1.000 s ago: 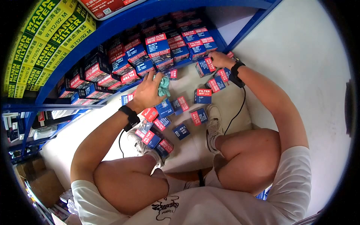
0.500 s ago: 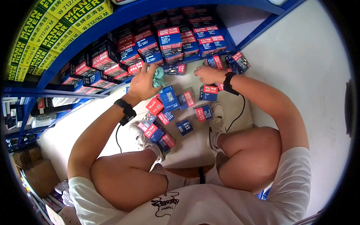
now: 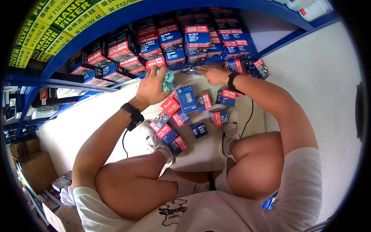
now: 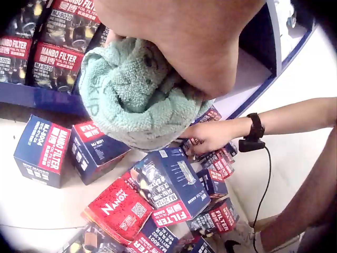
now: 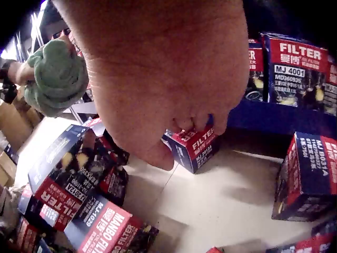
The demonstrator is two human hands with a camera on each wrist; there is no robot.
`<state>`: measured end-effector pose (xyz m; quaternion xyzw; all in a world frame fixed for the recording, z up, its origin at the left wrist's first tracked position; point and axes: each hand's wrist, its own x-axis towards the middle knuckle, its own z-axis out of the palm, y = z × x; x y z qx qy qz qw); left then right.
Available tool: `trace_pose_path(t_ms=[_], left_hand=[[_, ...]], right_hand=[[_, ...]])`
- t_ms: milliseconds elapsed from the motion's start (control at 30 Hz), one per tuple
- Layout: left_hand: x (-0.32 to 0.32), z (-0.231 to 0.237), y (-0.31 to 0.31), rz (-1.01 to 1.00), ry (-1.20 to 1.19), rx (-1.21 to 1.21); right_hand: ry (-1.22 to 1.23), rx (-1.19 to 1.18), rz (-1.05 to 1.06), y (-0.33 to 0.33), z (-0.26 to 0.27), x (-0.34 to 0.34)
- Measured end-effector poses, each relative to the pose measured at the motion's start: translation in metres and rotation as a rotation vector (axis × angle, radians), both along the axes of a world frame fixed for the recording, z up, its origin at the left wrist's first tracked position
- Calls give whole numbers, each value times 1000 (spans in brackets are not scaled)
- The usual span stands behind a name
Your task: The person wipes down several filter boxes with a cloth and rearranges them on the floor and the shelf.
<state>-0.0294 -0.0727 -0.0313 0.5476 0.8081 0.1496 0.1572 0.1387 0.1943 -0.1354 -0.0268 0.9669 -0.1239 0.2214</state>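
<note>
My left hand (image 3: pixel 152 88) grips a bunched mint-green towel (image 3: pixel 168 81) in front of the lower shelf. In the left wrist view the towel (image 4: pixel 124 89) fills the space under the palm. Close to the shelf's front edge, my right hand (image 3: pixel 213 75) reaches down to a blue-and-red oil filter box (image 5: pixel 196 149) on the floor. Its fingers curl over the box's top, with the thumb along the near side; the hand hides part of the box. Between the hands and the shoes lie more filter boxes, among them a large blue one (image 3: pixel 188 99) and a red one (image 3: pixel 170 105).
Stacked filter boxes (image 3: pixel 197 40) fill the blue shelf (image 3: pixel 266 50) ahead. Yellow-green filter boxes (image 3: pixel 73 19) stand on the shelf above at left. Two filter boxes (image 3: pixel 257 69) lie on the floor right of my right hand. A white wall (image 3: pixel 317 96) rises at right.
My right hand has left the boxes at the right and moved left to the box by the shelf edge. The left hand keeps the towel. The head view has turned somewhat left.
</note>
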Motion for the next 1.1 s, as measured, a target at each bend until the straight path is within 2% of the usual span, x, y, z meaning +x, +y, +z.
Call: trace_pose_path(t_ms=[67,133,167,233,267,367,400,433,500,533,600,633,700,733,800,833,900,1000,1100], left_hand=[[-2,2,0,7,5,-7],[-1,3,0,2,24,9],[0,3,0,4,23,8],[3,7,3,-1,-1,-39],[4,7,3,-4,0,-40],[8,9,6,-34,-9,-28],[10,10,6,-35,-7,-29],[11,11,7,-35,-6,-29],[11,6,8,-35,5,-5],[10,4,8,-29,14,18],[7,0,8,-29,12,11],[7,0,8,-27,13,8],[7,2,8,-17,15,-17],[6,4,7,-10,18,-41],[4,5,4,0,16,-42],[2,5,2,10,14,-40],[-5,5,-4,34,8,-31],[-17,-1,-19,83,27,-2],[-30,-5,-36,144,35,16]], right_hand=[[50,7,17,1,-11,2],[-195,-49,-29,-4,0,3],[-195,-50,-26,-1,0,7],[101,-56,173,6,6,17],[-87,-54,100,11,7,16],[-129,0,57,20,29,17],[13,-52,80,25,26,20],[14,-53,74,28,21,21],[-83,203,-52,32,14,21],[-84,202,-54,31,12,22],[95,195,-290,21,7,27],[94,194,-289,15,6,30],[136,154,-416,5,5,34],[135,152,-415,5,5,33],[103,220,-194,5,4,32],[101,215,-190,3,1,28],[-68,285,-227,1,-3,18],[-115,330,-216,-3,3,9],[-129,217,-181,-15,21,-5]])
